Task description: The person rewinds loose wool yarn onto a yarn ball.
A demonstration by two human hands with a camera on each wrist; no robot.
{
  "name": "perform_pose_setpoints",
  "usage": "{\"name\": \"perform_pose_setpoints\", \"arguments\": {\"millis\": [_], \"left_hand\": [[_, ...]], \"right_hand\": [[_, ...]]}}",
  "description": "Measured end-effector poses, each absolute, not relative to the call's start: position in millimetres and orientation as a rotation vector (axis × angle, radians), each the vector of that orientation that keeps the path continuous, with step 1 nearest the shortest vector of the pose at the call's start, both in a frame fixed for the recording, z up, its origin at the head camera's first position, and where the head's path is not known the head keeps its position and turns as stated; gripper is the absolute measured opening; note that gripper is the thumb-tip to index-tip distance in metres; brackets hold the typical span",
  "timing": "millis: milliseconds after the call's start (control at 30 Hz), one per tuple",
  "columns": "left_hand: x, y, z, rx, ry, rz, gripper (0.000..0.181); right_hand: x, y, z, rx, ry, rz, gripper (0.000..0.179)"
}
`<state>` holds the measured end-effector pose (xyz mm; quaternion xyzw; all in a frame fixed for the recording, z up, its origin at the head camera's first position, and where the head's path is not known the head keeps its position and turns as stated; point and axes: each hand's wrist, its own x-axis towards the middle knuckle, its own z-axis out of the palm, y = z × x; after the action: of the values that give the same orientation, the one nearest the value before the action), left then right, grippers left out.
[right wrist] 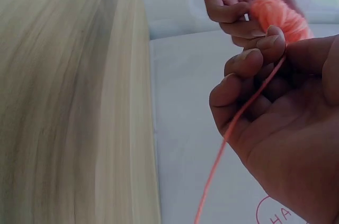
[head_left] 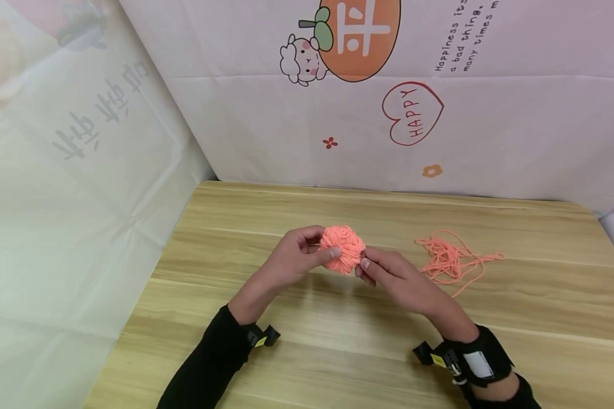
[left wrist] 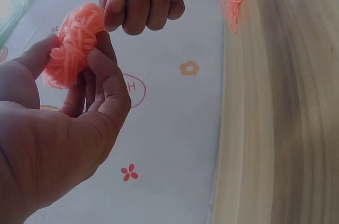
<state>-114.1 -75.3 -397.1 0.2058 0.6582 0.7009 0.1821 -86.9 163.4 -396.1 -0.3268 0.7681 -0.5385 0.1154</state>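
Observation:
A small ball of coral-orange yarn [head_left: 341,247] is held above the table by my left hand [head_left: 295,257], thumb across its near face and fingers behind. In the left wrist view the ball [left wrist: 75,45] shows crossing wound strands. Close against its right side, my right hand [head_left: 396,277] pinches the yarn strand between thumb and forefinger. From that pinch the strand [right wrist: 228,135] runs across the curled fingers and out past the palm in the right wrist view. A loose heap of the same yarn [head_left: 447,258] lies on the table to the right, partly behind the right hand.
The wood-grain table [head_left: 307,363] spreads beneath both hands. A white printed cloth [head_left: 266,130] hangs behind its back edge, and another pale sheet [head_left: 71,227] hangs along the left. Dark wrist straps with small cameras [head_left: 476,360] sit on the forearms.

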Motion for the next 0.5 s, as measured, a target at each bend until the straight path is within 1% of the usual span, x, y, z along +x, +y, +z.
{"name": "perform_pose_setpoints", "arguments": {"millis": [167, 367, 500], "left_hand": [[-110.9, -69.9, -397.5, 0.581, 1.794, 1.978, 0.030], [-104.3, -62.7, -401.1, 0.644, 1.713, 1.922, 0.028], [-99.4, -56.8, -403.2, 0.710, 1.721, 1.835, 0.022]], "right_hand": [[-89.8, 165.6, -404.4, -0.932, 2.206, -1.571, 0.024], [-92.0, 169.2, -412.0, -1.036, 2.147, -1.567, 0.024], [-91.5, 169.8, -412.2, -1.036, 2.158, -1.538, 0.016]]}}
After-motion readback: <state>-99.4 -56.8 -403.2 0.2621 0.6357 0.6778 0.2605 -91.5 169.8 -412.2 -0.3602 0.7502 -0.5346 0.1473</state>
